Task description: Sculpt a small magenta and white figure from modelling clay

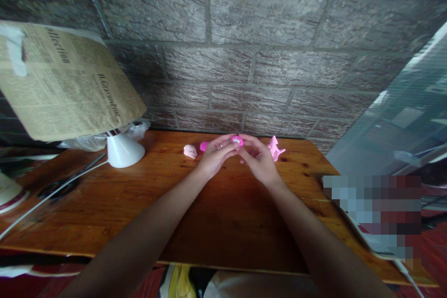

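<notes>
Both hands are raised over the far part of the wooden table, fingertips meeting around a small magenta piece with a pale middle (237, 141); it looks like soft clay, though its exact kind is unclear. My left hand (217, 153) grips it from the left, a ring on one finger. From the right, my right hand (259, 160) pinches the same piece, with its thumb at the near side. Just left of my left hand lies a magenta lump (204, 146), partly hidden by it. Farther left rests a pale pink lump (190, 151). Beside my right hand is a light pink pointed piece (275, 148).
A lamp with a newspaper-print shade (77, 84) and white base (125, 150) stands at left. Its cord crosses the table (139, 205) near dark scissors (59, 190). A cup (10, 193) sits at the left edge. A brick wall (265, 23) rises behind; a blurred device lies right.
</notes>
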A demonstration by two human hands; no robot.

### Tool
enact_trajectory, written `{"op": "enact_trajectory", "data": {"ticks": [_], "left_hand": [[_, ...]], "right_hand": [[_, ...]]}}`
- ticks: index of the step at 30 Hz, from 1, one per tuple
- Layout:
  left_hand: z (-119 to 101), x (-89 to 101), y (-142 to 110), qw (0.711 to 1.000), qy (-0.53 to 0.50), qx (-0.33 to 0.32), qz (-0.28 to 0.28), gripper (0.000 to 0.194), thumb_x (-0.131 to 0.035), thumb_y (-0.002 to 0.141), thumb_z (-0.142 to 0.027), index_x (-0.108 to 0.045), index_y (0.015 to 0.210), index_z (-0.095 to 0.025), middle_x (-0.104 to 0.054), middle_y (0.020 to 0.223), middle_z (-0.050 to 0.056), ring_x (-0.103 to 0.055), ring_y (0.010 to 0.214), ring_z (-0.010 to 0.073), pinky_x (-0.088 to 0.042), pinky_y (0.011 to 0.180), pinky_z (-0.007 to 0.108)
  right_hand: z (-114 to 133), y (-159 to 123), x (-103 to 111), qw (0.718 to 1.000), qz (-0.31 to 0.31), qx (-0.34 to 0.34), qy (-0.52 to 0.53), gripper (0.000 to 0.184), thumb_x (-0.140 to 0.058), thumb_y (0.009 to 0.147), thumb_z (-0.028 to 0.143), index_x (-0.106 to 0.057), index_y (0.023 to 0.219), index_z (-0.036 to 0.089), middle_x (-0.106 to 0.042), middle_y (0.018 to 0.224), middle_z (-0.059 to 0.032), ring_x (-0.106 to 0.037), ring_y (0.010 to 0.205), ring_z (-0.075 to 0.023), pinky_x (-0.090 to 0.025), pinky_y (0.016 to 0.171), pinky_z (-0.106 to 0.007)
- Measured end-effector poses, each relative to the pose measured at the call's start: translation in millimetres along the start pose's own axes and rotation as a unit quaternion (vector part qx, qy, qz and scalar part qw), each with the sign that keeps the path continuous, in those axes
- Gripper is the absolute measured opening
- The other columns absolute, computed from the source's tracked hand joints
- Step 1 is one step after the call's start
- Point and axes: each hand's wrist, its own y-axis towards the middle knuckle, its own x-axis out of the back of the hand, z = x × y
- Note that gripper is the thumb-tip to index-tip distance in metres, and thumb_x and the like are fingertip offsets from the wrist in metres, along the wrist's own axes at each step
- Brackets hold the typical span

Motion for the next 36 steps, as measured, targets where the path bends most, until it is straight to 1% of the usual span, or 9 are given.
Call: {"op": "enact_trajectory", "data": {"ticks": [4,8,11,16,19,22,26,30,36], "left_hand": [[-0.4,1.6,1.8,1.0,-0.014,0.01,-0.004,0.03,-0.085,0.071,-0.029,-0.078,0.098,-0.018,-0.079,0.099,0.007,-0.073,0.093,0.0212,-0.054,0.093,0.037],[0.2,1.3,1.4,1.0,-0.01,0.01,0.004,0.027,-0.085,0.071,-0.031,-0.078,0.093,-0.018,-0.079,0.097,0.007,-0.073,0.093,0.0211,-0.054,0.094,0.037],[0.8,-0.2,-0.1,1.0,-0.001,0.007,0.011,0.029,-0.087,0.069,-0.032,-0.079,0.093,-0.017,-0.079,0.096,0.006,-0.073,0.091,0.0198,-0.055,0.092,0.035],[0.9,-0.7,-1.1,1.0,-0.017,-0.003,0.002,0.041,-0.091,0.065,-0.029,-0.077,0.103,-0.021,-0.079,0.094,0.004,-0.073,0.087,0.0176,-0.057,0.087,0.034],[1.2,-0.2,-0.9,1.0,-0.013,-0.008,0.006,0.04,-0.091,0.066,-0.029,-0.077,0.103,-0.021,-0.079,0.095,0.004,-0.073,0.089,0.0184,-0.056,0.089,0.035],[1.6,-0.5,-1.0,1.0,-0.01,-0.009,0.009,0.038,-0.091,0.066,-0.03,-0.078,0.1,-0.021,-0.078,0.095,0.004,-0.073,0.09,0.0184,-0.056,0.088,0.034],[1.5,-1.9,-2.2,1.0,-0.002,-0.016,0.018,0.036,-0.09,0.067,-0.031,-0.077,0.099,-0.02,-0.078,0.098,0.004,-0.073,0.093,0.0193,-0.056,0.09,0.035],[1.7,-1.9,-2.7,0.999,0.007,-0.02,0.028,0.036,-0.089,0.068,-0.034,-0.077,0.099,-0.02,-0.077,0.101,0.005,-0.073,0.096,0.0212,-0.057,0.092,0.037],[1.5,-1.6,-1.5,0.999,0.009,-0.017,0.029,0.037,-0.09,0.067,-0.034,-0.078,0.099,-0.02,-0.078,0.1,0.005,-0.073,0.089,0.0188,-0.058,0.087,0.034]], "right_hand": [[1.5,0.5,1.2,1.0,0.01,-0.011,0.005,0.045,-0.073,0.082,0.049,-0.068,0.121,0.028,-0.074,0.11,-0.0053,-0.064,0.068,-0.0138,-0.058,0.058,-0.03],[2.4,0.1,-0.3,1.0,0.001,-0.021,0.017,0.043,-0.073,0.082,0.049,-0.069,0.119,0.026,-0.074,0.109,-0.0056,-0.065,0.068,-0.0135,-0.058,0.058,-0.029],[2.4,-0.1,-1.8,0.999,-0.005,-0.024,0.021,0.041,-0.075,0.081,0.047,-0.07,0.116,0.026,-0.075,0.108,-0.0057,-0.065,0.069,-0.0139,-0.058,0.059,-0.029],[1.6,0.3,-0.9,1.0,0.0,-0.021,0.012,0.043,-0.073,0.082,0.05,-0.07,0.118,0.027,-0.074,0.111,-0.0066,-0.067,0.071,-0.0148,-0.058,0.058,-0.029],[1.8,0.5,0.4,1.0,0.005,-0.022,0.004,0.044,-0.073,0.083,0.051,-0.07,0.119,0.027,-0.074,0.113,-0.0068,-0.067,0.071,-0.0149,-0.057,0.057,-0.029],[1.9,0.8,0.8,1.0,0.004,-0.023,0.006,0.043,-0.073,0.082,0.051,-0.07,0.118,0.027,-0.074,0.112,-0.0061,-0.065,0.067,-0.0129,-0.056,0.056,-0.027],[0.6,2.1,0.8,0.999,-0.017,-0.033,0.007,0.041,-0.071,0.084,0.053,-0.071,0.115,0.026,-0.075,0.102,-0.0043,-0.06,0.058,-0.01,-0.051,0.05,-0.025],[-0.3,3.2,1.5,0.999,-0.025,-0.036,0.007,0.042,-0.072,0.082,0.055,-0.072,0.111,0.024,-0.075,0.092,-0.0029,-0.058,0.055,-0.0097,-0.05,0.05,-0.025],[2.0,3.7,2.6,0.998,-0.026,-0.048,0.012,0.04,-0.072,0.082,0.052,-0.074,0.11,0.023,-0.071,0.078,-0.0003,-0.058,0.056,-0.0104,-0.047,0.05,-0.024]]}}
